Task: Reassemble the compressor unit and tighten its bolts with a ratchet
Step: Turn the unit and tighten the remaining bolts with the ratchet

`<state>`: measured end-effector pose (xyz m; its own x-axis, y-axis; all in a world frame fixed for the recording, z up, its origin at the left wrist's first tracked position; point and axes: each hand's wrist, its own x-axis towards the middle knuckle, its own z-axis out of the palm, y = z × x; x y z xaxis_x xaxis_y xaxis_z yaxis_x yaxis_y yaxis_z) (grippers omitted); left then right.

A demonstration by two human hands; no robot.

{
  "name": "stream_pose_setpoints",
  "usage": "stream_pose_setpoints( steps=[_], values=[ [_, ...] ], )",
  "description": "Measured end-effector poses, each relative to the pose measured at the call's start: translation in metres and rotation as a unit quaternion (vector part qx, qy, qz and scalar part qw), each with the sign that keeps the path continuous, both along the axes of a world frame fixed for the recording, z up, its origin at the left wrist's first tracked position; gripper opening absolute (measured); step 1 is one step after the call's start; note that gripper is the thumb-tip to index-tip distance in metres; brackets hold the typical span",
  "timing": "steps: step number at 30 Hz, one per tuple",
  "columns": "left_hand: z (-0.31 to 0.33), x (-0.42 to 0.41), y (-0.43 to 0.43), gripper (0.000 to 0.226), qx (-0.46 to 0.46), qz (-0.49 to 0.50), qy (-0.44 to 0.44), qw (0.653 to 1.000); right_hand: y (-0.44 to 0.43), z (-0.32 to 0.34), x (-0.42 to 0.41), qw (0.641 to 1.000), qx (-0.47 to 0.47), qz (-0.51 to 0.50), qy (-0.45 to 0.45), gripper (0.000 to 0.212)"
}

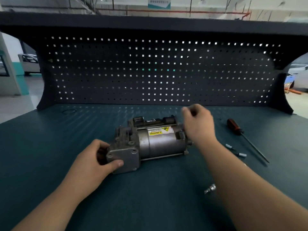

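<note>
Clasping one end of the compressor (150, 142) is the left grip (93, 160).

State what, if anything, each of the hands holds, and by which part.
The left hand grips the compressor unit by its square end plate. The right hand is curled over the other end; too blurred to tell any hold.

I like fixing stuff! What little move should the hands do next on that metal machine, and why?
Probably lower the right hand onto the right end of the compressor: the left hand grips its end plate, and the right hovers above, fingers curled. Whether it pinches anything is too blurred.
</note>
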<state>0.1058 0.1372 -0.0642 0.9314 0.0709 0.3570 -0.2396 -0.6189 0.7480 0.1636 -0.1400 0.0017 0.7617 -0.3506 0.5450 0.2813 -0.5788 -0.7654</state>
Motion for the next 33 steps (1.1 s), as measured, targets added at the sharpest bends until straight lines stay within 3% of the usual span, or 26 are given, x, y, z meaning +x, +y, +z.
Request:
stream_pose_setpoints(
  steps=[2, 4, 7, 10, 14, 17, 21, 27, 33],
  values=[
    [0.001, 0.006, 0.003, 0.043, -0.001, -0.003, 0.006, 1.0, -0.033, 0.006, 0.021, 0.993, 0.045, -0.029, 0.11, 0.026],
    [0.002, 0.012, 0.01, 0.046, -0.005, -0.01, 0.015, 1.0, -0.037, 0.002, 0.031, 0.98, 0.054, 0.019, 0.189, 0.037],
    [0.001, 0.016, 0.023, 0.058, 0.017, 0.002, 0.021, 1.0, 0.004, -0.013, 0.038, 0.971, 0.011, 0.081, 0.226, 0.056],
    [-0.009, 0.018, 0.054, 0.077, 0.025, 0.054, 0.016, 0.998, 0.049, -0.025, 0.041, 0.97, -0.017, 0.094, 0.223, 0.062],
    [-0.027, 0.023, 0.097, 0.083, 0.014, 0.123, 0.016, 0.992, 0.048, -0.017, 0.056, 0.958, -0.055, 0.17, 0.225, 0.057],
    [-0.017, 0.022, 0.088, 0.079, -0.006, 0.149, 0.011, 0.989, 0.004, -0.008, 0.083, 0.967, -0.109, 0.066, 0.221, 0.035],
    [-0.007, 0.022, 0.069, 0.062, -0.031, 0.131, -0.011, 0.991, -0.056, -0.015, 0.119, 0.943, -0.134, -0.054, 0.299, 0.031],
    [-0.011, 0.03, 0.062, 0.05, -0.06, 0.111, -0.029, 0.992, -0.023, -0.025, 0.151, 0.909, -0.289, 0.023, 0.299, 0.031],
    [-0.011, 0.03, 0.061, 0.051, -0.058, 0.117, -0.027, 0.991, -0.008, -0.028, 0.172, 0.858, -0.4, 0.025, 0.323, 0.026]
  ],
)
